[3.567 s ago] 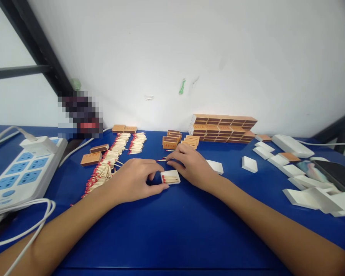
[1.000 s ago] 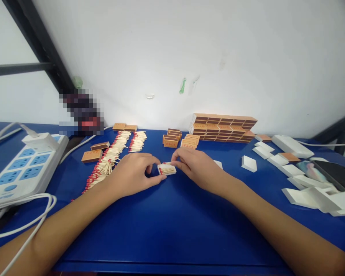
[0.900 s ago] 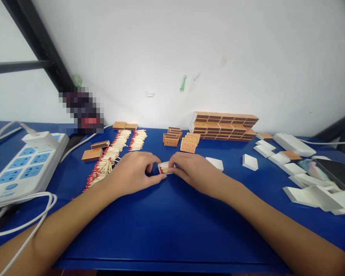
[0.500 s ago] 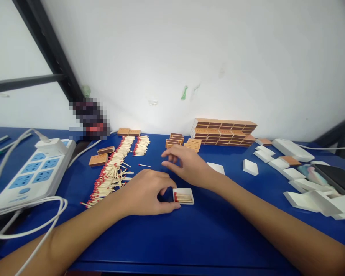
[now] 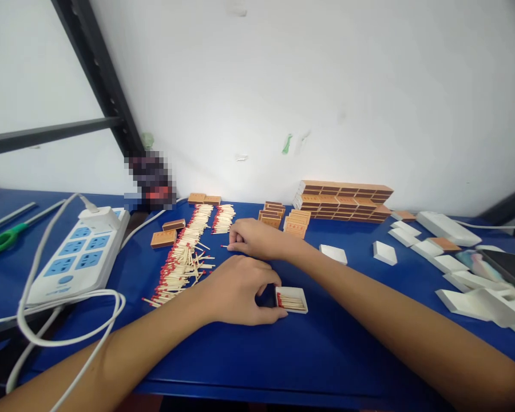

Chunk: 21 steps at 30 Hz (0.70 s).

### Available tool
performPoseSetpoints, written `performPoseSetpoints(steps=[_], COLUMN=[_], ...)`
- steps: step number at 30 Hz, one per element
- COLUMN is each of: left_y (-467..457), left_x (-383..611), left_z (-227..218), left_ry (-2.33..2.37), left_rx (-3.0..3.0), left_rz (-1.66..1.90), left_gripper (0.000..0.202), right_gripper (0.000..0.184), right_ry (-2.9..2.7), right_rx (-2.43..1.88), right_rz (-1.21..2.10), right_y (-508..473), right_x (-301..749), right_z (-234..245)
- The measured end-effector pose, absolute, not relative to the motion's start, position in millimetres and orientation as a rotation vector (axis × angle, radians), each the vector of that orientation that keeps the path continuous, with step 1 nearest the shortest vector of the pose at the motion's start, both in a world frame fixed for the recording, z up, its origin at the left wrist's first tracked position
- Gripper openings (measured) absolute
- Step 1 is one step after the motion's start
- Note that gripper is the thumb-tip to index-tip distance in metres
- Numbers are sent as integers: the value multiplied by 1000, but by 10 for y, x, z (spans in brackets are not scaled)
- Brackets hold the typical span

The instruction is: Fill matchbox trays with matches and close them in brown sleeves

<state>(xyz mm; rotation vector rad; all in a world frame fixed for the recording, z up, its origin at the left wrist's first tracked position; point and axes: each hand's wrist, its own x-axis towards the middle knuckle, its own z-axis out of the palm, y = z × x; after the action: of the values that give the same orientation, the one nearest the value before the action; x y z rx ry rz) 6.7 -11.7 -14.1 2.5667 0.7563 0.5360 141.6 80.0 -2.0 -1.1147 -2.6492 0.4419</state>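
My left hand (image 5: 244, 292) grips the left end of a small white matchbox tray (image 5: 299, 290) between thumb and fingers. Red-tipped matches (image 5: 290, 302) lie side by side in the tray. Farther forward, my right hand (image 5: 251, 237) is closed in a pinch at one end of a single match (image 5: 224, 246), whose red head points left. A long pile of loose matches (image 5: 182, 260) spreads left of both hands, messy at its near part. Beyond my right hand's fingers lies a smaller neat row of matches (image 5: 222, 219).
Stacked matchboxes (image 5: 343, 203) stand against the wall, with matchbox sleeves (image 5: 297, 222) to their left. White trays (image 5: 385, 252) are scattered on the right near a dark phone (image 5: 508, 266). On the left lie a power strip (image 5: 79, 252) with looping white cable and green-handled scissors (image 5: 2, 243).
My right hand has moved left and down to the single match and closed its fingers on it. The left hand keeps hold of the tray. The whole view has shifted slightly.
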Motion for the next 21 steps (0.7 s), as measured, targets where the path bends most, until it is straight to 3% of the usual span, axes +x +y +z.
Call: performPoseSetpoints(steps=[21], left_y=[-98], left_x=[58], left_z=[-145], left_ry=[792], left_rx=[2583], left_rz=[521], left_gripper=[28], right_gripper=[5], right_ry=[-2485], right_rx=[-1073], right_rz=[328], right_y=[938], right_x=[1171], right_z=[-261])
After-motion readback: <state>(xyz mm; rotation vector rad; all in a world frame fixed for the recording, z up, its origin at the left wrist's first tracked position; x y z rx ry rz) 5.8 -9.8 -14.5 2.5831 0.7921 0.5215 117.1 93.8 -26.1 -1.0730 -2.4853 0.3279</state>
